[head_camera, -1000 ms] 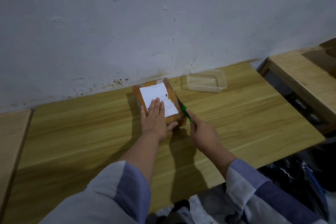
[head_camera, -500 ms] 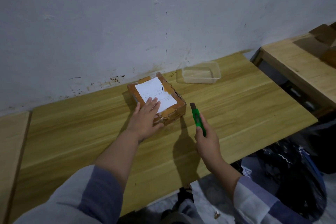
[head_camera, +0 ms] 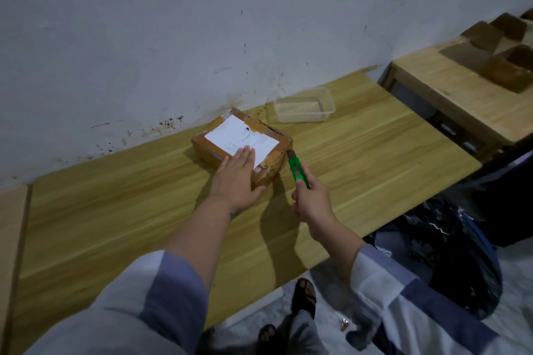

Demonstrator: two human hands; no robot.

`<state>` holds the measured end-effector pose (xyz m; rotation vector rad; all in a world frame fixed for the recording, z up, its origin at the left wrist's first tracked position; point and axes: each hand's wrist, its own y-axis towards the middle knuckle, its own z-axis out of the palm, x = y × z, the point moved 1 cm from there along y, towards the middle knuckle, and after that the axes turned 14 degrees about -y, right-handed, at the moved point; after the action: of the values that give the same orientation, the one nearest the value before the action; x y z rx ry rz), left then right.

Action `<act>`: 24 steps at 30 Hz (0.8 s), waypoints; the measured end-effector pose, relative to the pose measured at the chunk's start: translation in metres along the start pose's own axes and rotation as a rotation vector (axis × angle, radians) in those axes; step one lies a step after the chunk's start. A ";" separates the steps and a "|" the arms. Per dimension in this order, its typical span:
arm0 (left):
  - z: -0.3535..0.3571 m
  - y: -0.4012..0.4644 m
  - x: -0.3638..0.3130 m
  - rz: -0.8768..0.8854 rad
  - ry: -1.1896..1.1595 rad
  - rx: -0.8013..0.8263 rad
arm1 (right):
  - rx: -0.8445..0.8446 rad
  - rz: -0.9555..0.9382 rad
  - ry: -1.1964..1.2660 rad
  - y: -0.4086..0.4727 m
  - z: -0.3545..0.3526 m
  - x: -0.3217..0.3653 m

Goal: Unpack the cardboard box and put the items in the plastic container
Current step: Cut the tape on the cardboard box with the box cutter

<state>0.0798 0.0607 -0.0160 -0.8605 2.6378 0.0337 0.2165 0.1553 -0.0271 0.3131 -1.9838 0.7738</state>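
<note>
A taped brown cardboard box with a white label lies closed on the wooden table, near the wall. My left hand rests flat on its near corner, fingers together, pressing down. My right hand grips a green utility knife; the knife's tip touches the box's right side edge. The clear plastic container stands empty behind the box, to its right, close to the wall.
A second wooden table at the right carries brown cardboard boxes. A dark plastic bag lies on the floor beyond the table's right edge. My sandalled feet show below the front edge.
The box has turned a little under my left hand. My right hand drew the knife away from the box, then brought its tip back against the right side edge.
</note>
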 end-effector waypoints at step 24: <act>0.002 0.004 0.000 0.000 0.019 0.018 | -0.005 0.004 -0.019 0.010 0.016 0.010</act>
<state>0.0788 0.0641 -0.0180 -0.8597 2.6515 0.0018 0.1952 0.1533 -0.0282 0.3140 -2.0048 0.7707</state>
